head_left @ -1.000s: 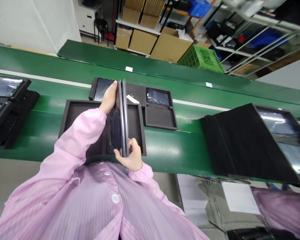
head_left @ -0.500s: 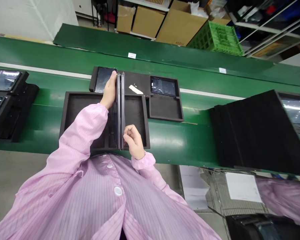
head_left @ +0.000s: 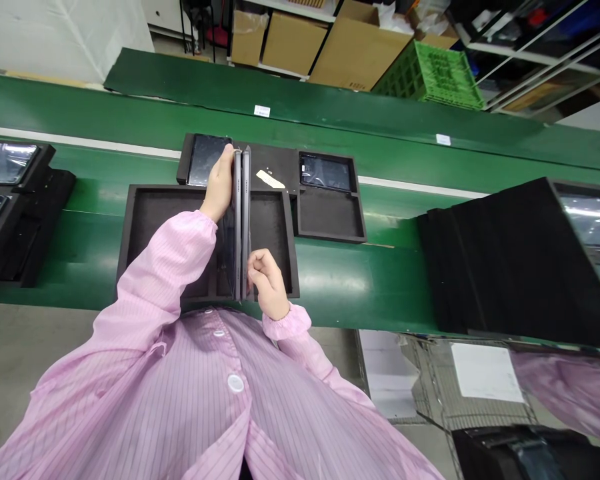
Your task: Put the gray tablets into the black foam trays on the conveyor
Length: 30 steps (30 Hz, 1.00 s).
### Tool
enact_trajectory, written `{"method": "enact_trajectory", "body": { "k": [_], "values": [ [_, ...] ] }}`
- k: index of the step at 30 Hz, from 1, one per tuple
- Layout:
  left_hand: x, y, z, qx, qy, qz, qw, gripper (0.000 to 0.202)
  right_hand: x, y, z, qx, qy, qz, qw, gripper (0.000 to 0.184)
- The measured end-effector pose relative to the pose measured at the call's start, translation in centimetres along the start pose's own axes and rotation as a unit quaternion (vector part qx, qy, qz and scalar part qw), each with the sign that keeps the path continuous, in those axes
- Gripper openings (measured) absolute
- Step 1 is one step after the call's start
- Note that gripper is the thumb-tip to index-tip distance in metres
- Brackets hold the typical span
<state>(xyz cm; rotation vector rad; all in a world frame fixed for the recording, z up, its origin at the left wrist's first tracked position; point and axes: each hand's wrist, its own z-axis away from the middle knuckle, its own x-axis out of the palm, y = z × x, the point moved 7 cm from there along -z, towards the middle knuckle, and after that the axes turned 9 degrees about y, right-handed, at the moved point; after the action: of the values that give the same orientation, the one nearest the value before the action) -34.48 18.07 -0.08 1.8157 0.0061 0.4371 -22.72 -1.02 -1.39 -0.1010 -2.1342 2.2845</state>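
Observation:
Two thin grey tablets (head_left: 241, 220) stand on edge, side by side, over a black foam tray (head_left: 150, 220) on the green conveyor belt (head_left: 360, 280). My left hand (head_left: 219, 183) grips their far end, fingers wrapped over the top. My right hand (head_left: 266, 283) pinches the near end of the right-hand tablet, fingers curled. Both arms wear pink striped sleeves.
Behind the tray lies another black foam tray (head_left: 330, 230) with a dark screen (head_left: 325, 173) and a white slip (head_left: 270, 179). A stack of black trays (head_left: 505, 260) sits at the right, more trays with screens (head_left: 10, 180) at the left. Cardboard boxes and a green crate (head_left: 430, 73) stand beyond.
The tablets dropped a little toward the tray. My right hand shifted from cupping the tablets' near end from below to pinching it from the right side. In the last half second almost nothing moved.

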Motion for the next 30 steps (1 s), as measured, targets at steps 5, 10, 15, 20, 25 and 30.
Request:
{"method": "enact_trajectory", "body": {
  "k": [5, 10, 15, 20, 25, 30],
  "values": [
    [-0.2, 0.7, 0.9, -0.015, -0.008, -0.01, 1.0, 0.057, 0.2, -0.7, 0.1, -0.015, -0.009, 0.006, 1.0, 0.012],
    [-0.3, 1.9, 1.6, 0.005, -0.003, -0.007, 1.0, 0.056, 0.3, -1.5, -0.2, -0.037, 0.001, 0.019, 0.999, 0.011],
    [-0.1, 3.9, 3.0, 0.009, -0.018, -0.025, 0.999, 0.058, 0.3, -2.8, -1.1, -0.071, 0.007, 0.02, 0.997, 0.01],
    [0.1, 6.0, 4.6, 0.039, -0.038, -0.049, 0.997, 0.058, 0.3, -5.0, -2.1, -0.117, 0.028, 0.025, 0.992, 0.02],
    [0.2, 7.1, 5.6, 0.074, -0.041, -0.046, 0.995, 0.057, 0.7, -5.4, -2.4, -0.103, 0.046, 0.06, 0.992, 0.037],
    [0.1, 7.7, 6.2, 0.089, -0.039, -0.049, 0.994, 0.056, 1.0, -5.0, -2.2, -0.075, 0.074, 0.107, 0.989, 0.049]
  ]
}}
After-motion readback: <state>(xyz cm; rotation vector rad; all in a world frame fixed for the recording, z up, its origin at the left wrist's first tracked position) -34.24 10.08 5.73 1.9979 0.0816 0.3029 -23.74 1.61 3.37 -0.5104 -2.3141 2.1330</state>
